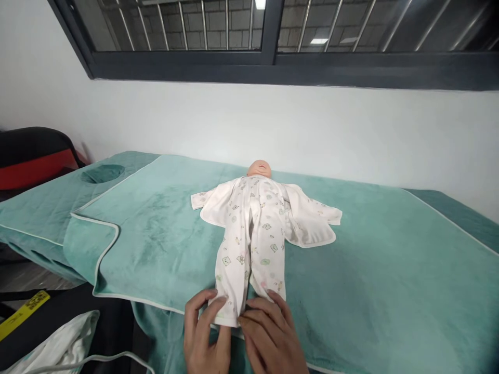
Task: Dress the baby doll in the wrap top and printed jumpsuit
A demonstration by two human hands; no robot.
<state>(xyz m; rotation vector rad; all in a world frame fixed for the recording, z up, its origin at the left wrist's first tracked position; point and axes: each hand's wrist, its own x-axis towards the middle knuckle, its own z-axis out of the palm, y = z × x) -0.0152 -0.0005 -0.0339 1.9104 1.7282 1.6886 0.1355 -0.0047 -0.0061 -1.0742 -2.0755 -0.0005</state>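
We see a dark-framed window [268, 67] with metal bars [205, 26] behind its glass. Below it runs a white wall [156, 114], and beneath that a green-covered bed [390, 270]. Left of the bed we find a black-and-red chair [35, 161]; small lights [319, 41] show in the panes.

Small white print pants [267, 228] are lying over a doll [260, 169] and white print jacket [307, 208] on green-covered bed [370, 270]. Left hand [208, 330] is gripping one leg's cuff; right hand [271, 324] is touching its inner edge. Barred window [268, 57] is showing above.
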